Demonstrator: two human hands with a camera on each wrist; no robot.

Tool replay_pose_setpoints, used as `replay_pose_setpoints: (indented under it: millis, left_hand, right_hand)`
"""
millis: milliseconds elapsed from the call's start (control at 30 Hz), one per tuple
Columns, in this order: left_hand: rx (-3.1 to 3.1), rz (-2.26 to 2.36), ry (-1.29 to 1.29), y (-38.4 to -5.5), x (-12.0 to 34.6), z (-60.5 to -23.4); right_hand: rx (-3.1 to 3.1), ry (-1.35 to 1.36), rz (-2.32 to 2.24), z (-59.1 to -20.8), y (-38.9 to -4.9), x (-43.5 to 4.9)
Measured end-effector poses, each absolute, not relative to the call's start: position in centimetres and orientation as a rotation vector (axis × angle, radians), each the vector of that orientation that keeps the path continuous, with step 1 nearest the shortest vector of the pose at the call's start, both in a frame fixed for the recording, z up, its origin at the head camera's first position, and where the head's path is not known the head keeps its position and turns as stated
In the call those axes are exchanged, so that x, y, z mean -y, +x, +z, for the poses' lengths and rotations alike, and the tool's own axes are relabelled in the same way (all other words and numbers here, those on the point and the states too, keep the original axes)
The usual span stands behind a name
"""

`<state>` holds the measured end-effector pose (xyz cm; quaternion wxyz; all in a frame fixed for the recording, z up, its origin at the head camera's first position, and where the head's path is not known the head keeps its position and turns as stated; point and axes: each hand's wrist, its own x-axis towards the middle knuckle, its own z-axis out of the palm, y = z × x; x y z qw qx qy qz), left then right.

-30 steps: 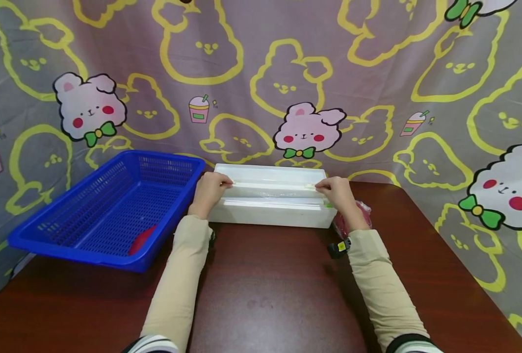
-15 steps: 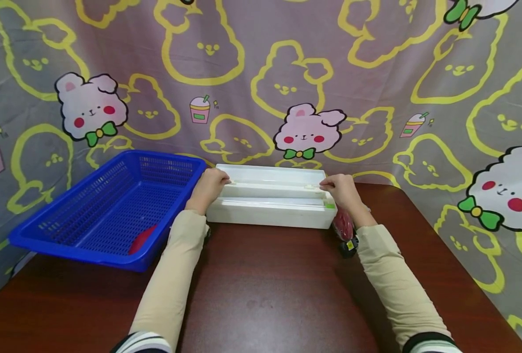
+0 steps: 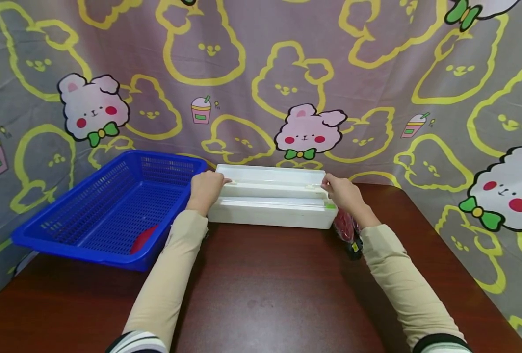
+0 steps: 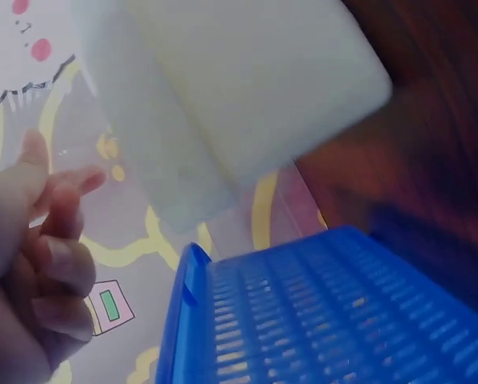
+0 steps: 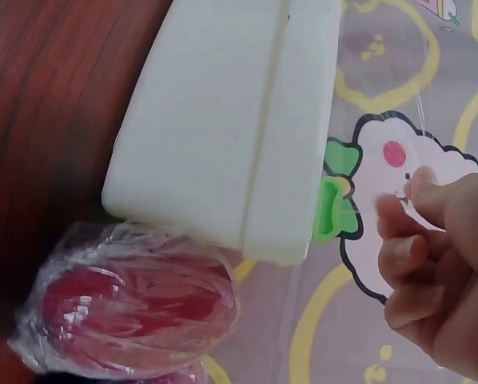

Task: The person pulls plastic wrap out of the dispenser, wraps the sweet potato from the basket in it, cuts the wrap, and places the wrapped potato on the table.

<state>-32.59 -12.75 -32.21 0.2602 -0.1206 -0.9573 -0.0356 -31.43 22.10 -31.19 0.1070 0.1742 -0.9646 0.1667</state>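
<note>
A white cling film dispenser (image 3: 270,216) stands with its lid (image 3: 270,175) raised at the back of the table. My left hand (image 3: 205,191) is at its left end, thumb and index finger pinching the edge of the clear film. At the other end, my right hand (image 3: 344,195) pinches the film too; faint film glints by its fingertips in the right wrist view. The film is nearly invisible between the hands. A green slider (image 5: 328,210) sits at the dispenser's right end. Below my right wrist lies a red item wrapped in clear film (image 5: 143,308).
A blue plastic basket (image 3: 75,256) stands to the left, close to my left forearm, with a red item (image 3: 143,239) inside. The brown table (image 3: 261,294) stretches in front of the dispenser. A patterned curtain (image 3: 239,59) hangs right behind it.
My right hand has moved slightly right, past the dispenser's end, uncovering the green slider and more of the red wrapped item. The left hand has shifted only a little.
</note>
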Motion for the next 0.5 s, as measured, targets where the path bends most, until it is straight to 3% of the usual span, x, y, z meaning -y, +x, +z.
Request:
replay_pose_setpoints:
  millis: [200, 500]
  left_hand:
    - [2.722, -0.470, -0.263, -32.4, 12.8, -31.5]
    - [2.701, -0.676, -0.218, -32.2, 12.7, -30.7]
  right_hand:
    - [2.814, 0.508, 0.952, -31.0, -31.8, -22.4]
    - [2.684, 0.233, 1.742, -30.7, -32.1, -22.5]
